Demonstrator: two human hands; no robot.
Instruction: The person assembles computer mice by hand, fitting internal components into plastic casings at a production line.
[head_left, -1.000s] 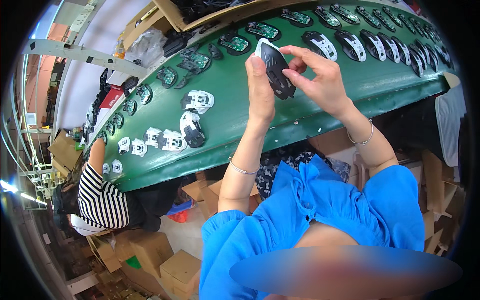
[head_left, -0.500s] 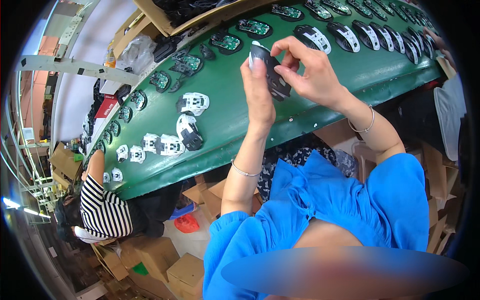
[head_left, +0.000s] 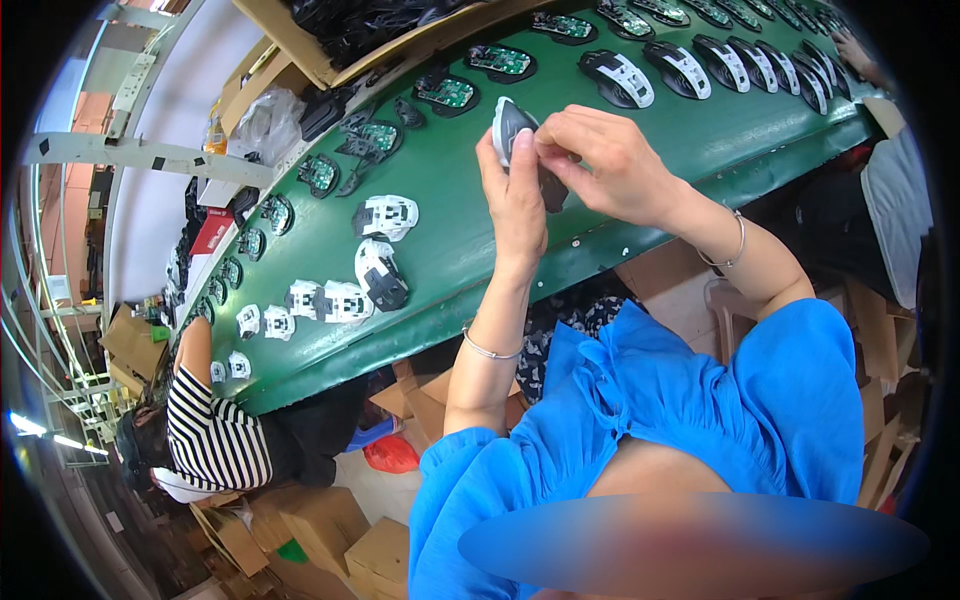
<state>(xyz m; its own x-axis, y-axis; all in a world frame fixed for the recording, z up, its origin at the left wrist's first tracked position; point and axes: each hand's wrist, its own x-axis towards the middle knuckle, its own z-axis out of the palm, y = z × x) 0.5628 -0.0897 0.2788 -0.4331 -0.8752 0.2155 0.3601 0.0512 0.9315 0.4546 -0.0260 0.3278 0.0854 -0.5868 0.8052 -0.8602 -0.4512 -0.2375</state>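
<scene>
Above the green work table (head_left: 450, 215), my left hand (head_left: 518, 205) is closed around a grey-and-white computer mouse shell (head_left: 508, 122), thumb on its face. The shell is tilted, its pointed end up. My right hand (head_left: 615, 165) is pinched against the shell's right edge; whatever lies between its fingertips is hidden. Beyond my hands, a row of black-and-white mouse shells (head_left: 618, 78) runs off to the right. Behind that row lie mouse bases with green circuit boards (head_left: 502, 62). White mouse shells (head_left: 386, 217) rest to the left of my hands.
A cardboard box (head_left: 350, 68) of black parts stands at the far edge. On the left sits a co-worker in a striped top (head_left: 218, 440); another person's hand (head_left: 856, 58) reaches in at far right. Cardboard boxes (head_left: 325, 525) and a red plastic bag (head_left: 390, 454) lie below the table.
The mouse shell has turned in my left hand, showing more of its white edge. My right hand has come down slightly, and its fingers have closed together at the shell's edge.
</scene>
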